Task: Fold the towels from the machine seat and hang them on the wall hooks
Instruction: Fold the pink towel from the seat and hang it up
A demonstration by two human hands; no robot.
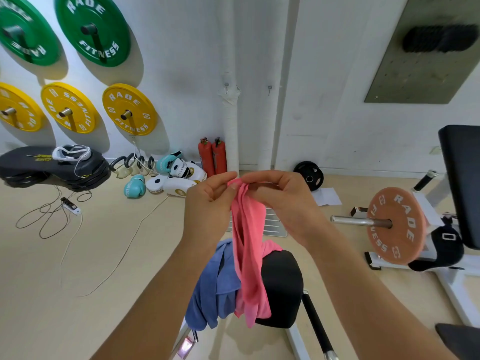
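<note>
A pink towel (249,255) hangs bunched from both my hands at chest height. My left hand (207,203) pinches its top edge from the left, and my right hand (283,201) pinches the same edge from the right, fingers nearly touching. The towel's lower end drapes over the black machine seat (283,287). A blue towel (213,287) lies crumpled on the seat's left side. Two small wall hooks (226,86) (270,88) sit on the white wall ahead, both bare.
Green and yellow weight plates (129,110) hang on the left wall. Boxing gloves (176,175), kettlebells, red extinguishers (213,157) and loose cables lie along the floor. An orange plate on a machine bar (396,224) stands right.
</note>
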